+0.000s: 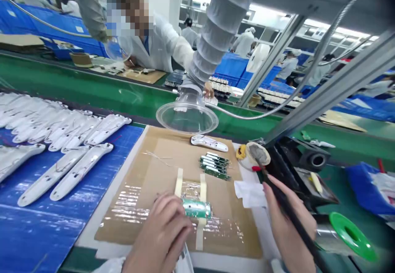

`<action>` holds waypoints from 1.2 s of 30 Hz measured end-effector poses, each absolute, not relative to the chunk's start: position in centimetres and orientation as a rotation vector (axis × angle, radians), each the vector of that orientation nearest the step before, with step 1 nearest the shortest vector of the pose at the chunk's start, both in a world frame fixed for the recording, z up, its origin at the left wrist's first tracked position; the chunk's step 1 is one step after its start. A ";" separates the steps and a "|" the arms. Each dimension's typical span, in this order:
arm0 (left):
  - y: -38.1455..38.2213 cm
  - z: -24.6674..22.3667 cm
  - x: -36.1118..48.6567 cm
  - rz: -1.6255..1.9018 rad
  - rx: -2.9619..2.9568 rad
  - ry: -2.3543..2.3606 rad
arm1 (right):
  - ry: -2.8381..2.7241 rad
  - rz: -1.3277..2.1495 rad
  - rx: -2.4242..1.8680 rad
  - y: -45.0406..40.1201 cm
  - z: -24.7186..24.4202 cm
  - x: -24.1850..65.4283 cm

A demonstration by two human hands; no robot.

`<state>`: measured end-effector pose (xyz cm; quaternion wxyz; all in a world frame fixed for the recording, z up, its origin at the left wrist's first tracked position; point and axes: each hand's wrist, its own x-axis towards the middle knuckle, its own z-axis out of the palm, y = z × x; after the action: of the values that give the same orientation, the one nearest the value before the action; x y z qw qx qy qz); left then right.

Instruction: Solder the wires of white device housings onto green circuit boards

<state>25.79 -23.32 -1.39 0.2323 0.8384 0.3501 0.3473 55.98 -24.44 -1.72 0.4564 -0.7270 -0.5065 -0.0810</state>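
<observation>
My left hand point(163, 232) is closed at the left end of a green circuit board point(197, 208) on the brown cardboard mat point(148, 182); a white casing point(184, 260) lies under its palm. In my right hand point(288, 223) is a black-handled tool point(285, 207), its far end at a round tin point(258, 154) beside a yellow sponge point(241, 152). Pale tape strips point(179, 182) cross the mat near the board. Farther back on the mat are several slim green boards point(215, 166), a white shell point(209, 143) and thin wires point(157, 157).
White shells point(82, 172) cover the blue surface at left. A clear fume hood point(187, 117) hangs over the mat's back edge. White paper point(250, 194), a solder spool point(348, 236) and a blue bin point(370, 186) stand right. A person point(154, 42) works opposite.
</observation>
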 end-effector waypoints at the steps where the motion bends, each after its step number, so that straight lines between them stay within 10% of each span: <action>1: -23.6 -1.3 26.0 0.966 2.259 1.016 | -1.156 -0.186 -1.739 -25.2 -1.7 55.2; 12: -23.9 -1.1 27.1 0.891 2.255 1.236 | -1.431 0.345 -1.259 -30.6 -4.2 49.1; 36: -23.6 -0.5 27.6 0.767 2.281 1.308 | -1.671 0.295 -1.154 -29.9 -3.7 49.3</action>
<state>27.58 -23.56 -0.52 0.2000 0.8159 0.4680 0.2744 49.28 -29.91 -3.69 0.5183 -0.4811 -0.6963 0.1229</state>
